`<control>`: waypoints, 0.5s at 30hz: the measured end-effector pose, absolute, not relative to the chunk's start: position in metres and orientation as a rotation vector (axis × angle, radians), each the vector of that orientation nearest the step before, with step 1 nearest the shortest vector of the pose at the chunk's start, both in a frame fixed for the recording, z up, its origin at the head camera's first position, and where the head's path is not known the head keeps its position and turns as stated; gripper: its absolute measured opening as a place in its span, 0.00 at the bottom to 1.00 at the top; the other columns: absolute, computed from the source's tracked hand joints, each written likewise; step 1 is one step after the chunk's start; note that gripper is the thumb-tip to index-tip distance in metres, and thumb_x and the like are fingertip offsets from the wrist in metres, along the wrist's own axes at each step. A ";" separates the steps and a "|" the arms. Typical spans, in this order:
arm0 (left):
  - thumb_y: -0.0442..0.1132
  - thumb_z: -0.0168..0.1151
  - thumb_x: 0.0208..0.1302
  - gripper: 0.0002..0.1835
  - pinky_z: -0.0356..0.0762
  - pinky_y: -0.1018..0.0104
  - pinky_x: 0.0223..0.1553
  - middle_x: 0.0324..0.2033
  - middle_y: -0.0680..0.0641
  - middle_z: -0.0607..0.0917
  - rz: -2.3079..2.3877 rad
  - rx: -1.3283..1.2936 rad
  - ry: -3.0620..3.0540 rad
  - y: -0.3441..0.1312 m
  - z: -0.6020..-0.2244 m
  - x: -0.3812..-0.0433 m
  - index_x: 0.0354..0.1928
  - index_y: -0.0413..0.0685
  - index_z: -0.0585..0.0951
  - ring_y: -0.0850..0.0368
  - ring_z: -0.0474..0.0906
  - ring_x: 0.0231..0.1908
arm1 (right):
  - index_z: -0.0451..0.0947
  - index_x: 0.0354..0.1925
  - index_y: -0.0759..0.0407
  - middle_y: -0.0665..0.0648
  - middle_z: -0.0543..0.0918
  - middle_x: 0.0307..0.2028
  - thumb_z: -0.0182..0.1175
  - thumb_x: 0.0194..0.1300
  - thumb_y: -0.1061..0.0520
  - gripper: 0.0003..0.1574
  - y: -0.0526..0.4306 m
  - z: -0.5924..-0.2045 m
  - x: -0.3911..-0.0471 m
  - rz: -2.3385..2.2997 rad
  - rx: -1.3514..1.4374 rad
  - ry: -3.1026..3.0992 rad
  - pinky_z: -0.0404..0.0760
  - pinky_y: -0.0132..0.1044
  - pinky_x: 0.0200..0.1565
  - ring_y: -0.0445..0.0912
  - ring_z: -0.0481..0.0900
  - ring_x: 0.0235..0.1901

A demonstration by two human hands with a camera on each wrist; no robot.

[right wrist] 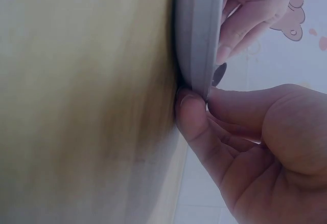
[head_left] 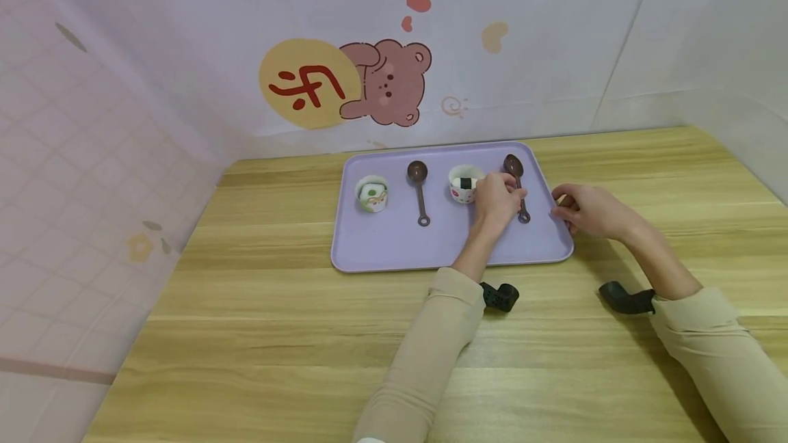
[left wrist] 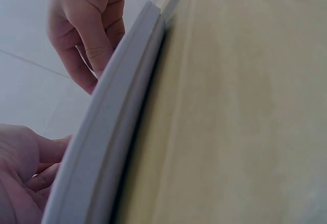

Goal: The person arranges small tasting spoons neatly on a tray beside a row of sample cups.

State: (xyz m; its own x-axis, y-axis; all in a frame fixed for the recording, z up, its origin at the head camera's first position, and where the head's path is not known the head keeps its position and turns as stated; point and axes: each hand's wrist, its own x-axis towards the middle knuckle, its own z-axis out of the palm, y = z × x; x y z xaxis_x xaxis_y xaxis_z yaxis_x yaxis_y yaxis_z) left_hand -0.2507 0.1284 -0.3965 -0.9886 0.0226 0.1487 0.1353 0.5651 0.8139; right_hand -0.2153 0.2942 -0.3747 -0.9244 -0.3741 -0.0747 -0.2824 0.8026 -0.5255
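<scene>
A lilac tray (head_left: 394,245) lies on the wooden table. My right hand (head_left: 587,210) holds its right rim, thumb above and a curled finger underneath; the right wrist view shows this pinch on the rim (right wrist: 202,45). My left hand (head_left: 497,200) is over the tray's right half, its thumb and fingers at the handle of a brown spoon (head_left: 514,165). Part of that handle is hidden by the fingertips. Just left of this hand stands a small patterned cup (head_left: 463,195) holding a white piece with a black band (head_left: 466,184). In the left wrist view the tray's side hides the left fingertips.
Another brown spoon (head_left: 421,197) lies mid-tray. At the tray's left stands a second patterned cup (head_left: 374,204) with a white and green piece (head_left: 372,191) inside. Behind the table rises a wall covering printed with a bear (head_left: 394,84). Both wrists carry black camera mounts (head_left: 501,297).
</scene>
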 end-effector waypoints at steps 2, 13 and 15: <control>0.37 0.69 0.51 0.05 0.68 0.82 0.23 0.16 0.59 0.81 -1.383 -0.138 -2.677 0.128 -0.396 -0.251 0.30 0.48 0.84 0.73 0.71 0.12 | 0.67 0.46 0.75 0.60 0.81 0.27 0.54 0.63 0.66 0.15 0.294 -0.374 -0.215 -0.779 -0.516 2.815 0.77 0.35 0.23 0.44 0.78 0.21; 0.43 0.70 0.50 0.06 0.72 0.73 0.27 0.20 0.56 0.81 -1.242 -0.049 -2.740 0.130 -0.396 -0.250 0.22 0.54 0.83 0.59 0.77 0.26 | 0.68 0.45 0.75 0.60 0.81 0.27 0.54 0.63 0.66 0.14 0.294 -0.374 -0.215 -0.783 -0.518 2.817 0.77 0.35 0.23 0.44 0.78 0.21; 0.44 0.69 0.51 0.06 0.72 0.72 0.27 0.20 0.55 0.81 -1.246 -0.034 -2.749 0.130 -0.396 -0.249 0.22 0.53 0.82 0.58 0.77 0.26 | 0.68 0.46 0.75 0.60 0.81 0.27 0.54 0.63 0.66 0.14 0.294 -0.374 -0.215 -0.783 -0.518 2.816 0.77 0.35 0.23 0.44 0.78 0.21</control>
State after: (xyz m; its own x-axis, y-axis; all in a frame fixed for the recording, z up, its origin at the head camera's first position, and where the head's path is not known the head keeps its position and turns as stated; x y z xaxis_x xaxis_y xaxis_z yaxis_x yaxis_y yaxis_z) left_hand -0.2492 0.1299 -0.3959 -0.9921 -0.0304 0.1214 0.0713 0.6600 0.7479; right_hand -0.2150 0.2938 -0.3744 -0.9247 -0.3739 -0.0720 -0.2832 0.8015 -0.5267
